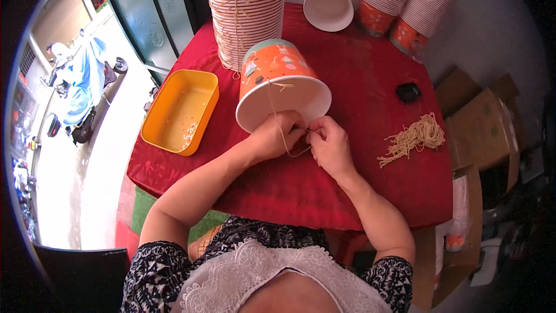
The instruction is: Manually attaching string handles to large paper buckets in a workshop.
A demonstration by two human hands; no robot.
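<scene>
An orange paper bucket (272, 66) with a white inside lies tipped on the red-covered table, its mouth facing me. A thin tan cord (272, 103) runs from the bucket's rim down in a loop to my fingers. My left hand (280, 134) is closed in a pinch on the cord, just in front of the bucket's mouth. Right beside it, my right hand (330, 146) pinches the cord too, fingertips nearly touching the left ones. The exact spot where the fingers meet is partly hidden.
A yellow tray (184, 113) with small white bits stands at the left. Behind the bucket rises a tall stack of buckets (248, 23). A bundle of cords (414, 139) and a small black container (408, 92) lie at the right. Further back are a white bowl-shaped tub (328, 8) and more stacks (425, 6).
</scene>
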